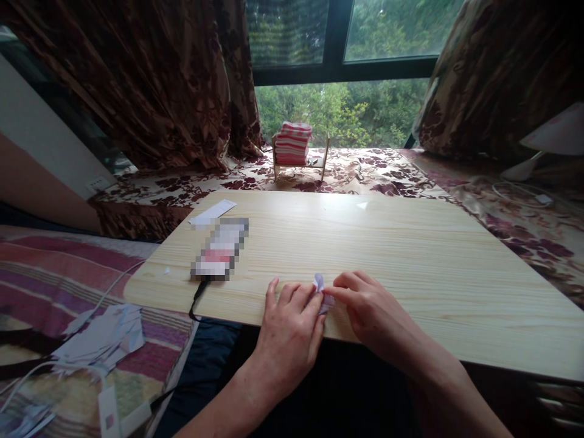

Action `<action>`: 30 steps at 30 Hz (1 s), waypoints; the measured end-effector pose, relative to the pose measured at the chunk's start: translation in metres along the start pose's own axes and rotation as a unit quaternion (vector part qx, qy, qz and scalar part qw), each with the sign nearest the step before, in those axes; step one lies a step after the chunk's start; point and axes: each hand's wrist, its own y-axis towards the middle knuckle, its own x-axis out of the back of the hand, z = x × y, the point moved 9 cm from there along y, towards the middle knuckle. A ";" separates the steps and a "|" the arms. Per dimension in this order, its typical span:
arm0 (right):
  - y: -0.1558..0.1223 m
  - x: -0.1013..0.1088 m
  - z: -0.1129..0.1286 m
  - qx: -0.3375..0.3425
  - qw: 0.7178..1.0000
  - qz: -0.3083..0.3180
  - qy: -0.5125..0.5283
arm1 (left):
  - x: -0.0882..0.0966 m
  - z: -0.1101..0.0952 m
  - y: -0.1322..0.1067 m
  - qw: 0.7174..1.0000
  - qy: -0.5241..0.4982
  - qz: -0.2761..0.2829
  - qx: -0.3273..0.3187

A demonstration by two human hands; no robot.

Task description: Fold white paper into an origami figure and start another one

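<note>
A small piece of pale lilac-white paper (319,283) lies near the front edge of the light wooden table, its upper end standing out in a narrow rounded shape. My left hand (292,319) rests over its left side and holds it down with the fingertips, the fingers covering part of it. From the right, my right hand (369,307) meets the paper with bent fingers, its index fingertip on it close to the left fingertips. The right thumb is mostly hidden behind the hand. How the paper is folded cannot be made out.
On the wooden table (410,255) are a blurred-out phone (219,249) with a black strap, a white paper strip (213,212) and tiny scraps. Paper pieces (107,334) and a power strip (109,407) lie on the bed at left. A small rack (326,159) holds folded striped cloths (292,145).
</note>
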 end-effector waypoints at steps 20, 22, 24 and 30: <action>0.008 0.014 0.021 0.025 0.995 -0.065 -0.077 | -0.003 -0.001 0.001 1.000 0.029 0.006 -0.002; 0.008 0.012 0.020 0.013 0.995 -0.056 -0.087 | -0.004 -0.001 0.001 1.000 0.028 0.007 -0.001; 0.008 0.010 0.019 0.006 0.994 -0.047 -0.096 | -0.004 -0.001 0.001 1.000 0.027 0.008 0.001; 0.010 0.012 0.024 0.005 0.988 -0.053 -0.144 | -0.002 -0.002 0.001 1.000 0.025 0.003 0.001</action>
